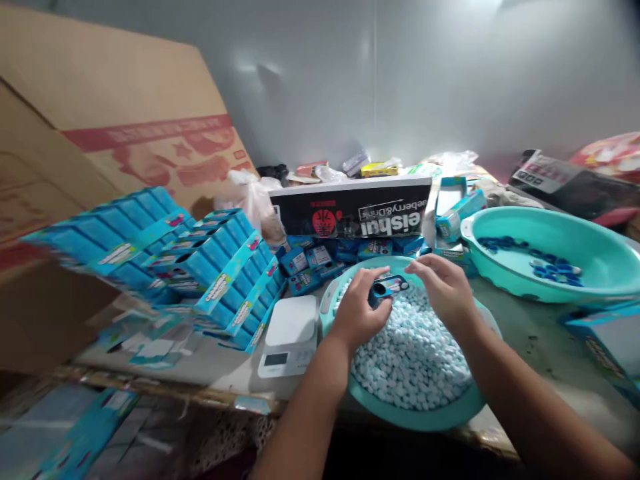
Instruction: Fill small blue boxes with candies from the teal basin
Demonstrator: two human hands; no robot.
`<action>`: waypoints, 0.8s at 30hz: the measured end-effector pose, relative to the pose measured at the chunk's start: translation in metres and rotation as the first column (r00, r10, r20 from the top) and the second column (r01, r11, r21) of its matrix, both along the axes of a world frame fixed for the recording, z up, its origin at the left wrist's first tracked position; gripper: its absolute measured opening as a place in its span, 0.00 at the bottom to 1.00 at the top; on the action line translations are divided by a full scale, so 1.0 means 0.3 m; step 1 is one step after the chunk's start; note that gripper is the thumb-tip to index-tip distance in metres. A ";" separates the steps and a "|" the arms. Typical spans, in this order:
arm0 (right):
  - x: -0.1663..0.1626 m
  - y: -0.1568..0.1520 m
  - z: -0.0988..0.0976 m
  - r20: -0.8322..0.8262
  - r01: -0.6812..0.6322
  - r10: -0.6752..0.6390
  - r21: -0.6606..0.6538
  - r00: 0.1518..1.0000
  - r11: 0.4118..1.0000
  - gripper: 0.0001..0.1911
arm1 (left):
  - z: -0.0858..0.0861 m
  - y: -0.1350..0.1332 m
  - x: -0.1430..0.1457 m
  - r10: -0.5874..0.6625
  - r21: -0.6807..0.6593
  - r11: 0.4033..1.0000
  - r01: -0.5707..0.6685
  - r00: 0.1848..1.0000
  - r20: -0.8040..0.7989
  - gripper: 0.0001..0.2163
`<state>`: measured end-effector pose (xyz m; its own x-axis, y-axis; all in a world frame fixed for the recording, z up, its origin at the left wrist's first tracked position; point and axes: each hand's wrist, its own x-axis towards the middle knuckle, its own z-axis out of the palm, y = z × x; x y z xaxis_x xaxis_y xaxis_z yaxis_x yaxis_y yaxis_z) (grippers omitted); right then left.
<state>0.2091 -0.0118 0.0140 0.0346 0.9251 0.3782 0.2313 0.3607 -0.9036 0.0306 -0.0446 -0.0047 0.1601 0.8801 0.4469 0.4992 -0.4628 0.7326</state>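
Observation:
My left hand (pixel 361 308) is wrapped round a small blue box (pixel 397 285) with a dark round hole in its top. It holds the box above a turquoise basin (pixel 415 421). Many small white and pale-blue pellets (pixel 417 367) fill that basin. My right hand (pixel 446 290) hovers just right of the box, fingers drawn together at the tips; what they hold, if anything, is too small to make out. Left of the basin stands a white kitchen scale (pixel 290 333) with nothing on its plate.
Stacked display trays of blue boxes (pixel 225 280) lean at the left, before a big cardboard carton (pixel 125 120). Loose blue boxes (pixel 305 270) lie behind the basin, by a black printed carton (pixel 350 212). A second turquoise basin (pixel 600 250) holds dark-blue caps (pixel 557 272).

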 end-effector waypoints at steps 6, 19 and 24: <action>0.030 -0.022 -0.026 0.268 -0.099 0.098 -0.009 0.958 0.995 0.12 | 0.010 0.002 0.007 -0.004 0.014 1.000 0.005 0.996 -0.091 0.18; 0.038 -0.027 -0.021 0.323 -0.210 0.168 0.100 0.931 0.972 0.12 | -0.035 0.012 0.002 0.106 -0.005 0.994 -0.106 0.992 -0.071 0.22; 0.049 -0.020 -0.026 0.191 -0.044 0.027 0.087 0.981 0.995 0.20 | -0.024 0.007 0.007 0.183 0.053 0.982 -0.180 0.982 -0.043 0.20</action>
<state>0.2238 -0.0179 0.0062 -0.0776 0.8863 0.4566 0.3804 0.4497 -0.8081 0.0327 -0.0424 -0.0118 0.0220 0.8739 0.4857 0.6118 -0.3959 0.6848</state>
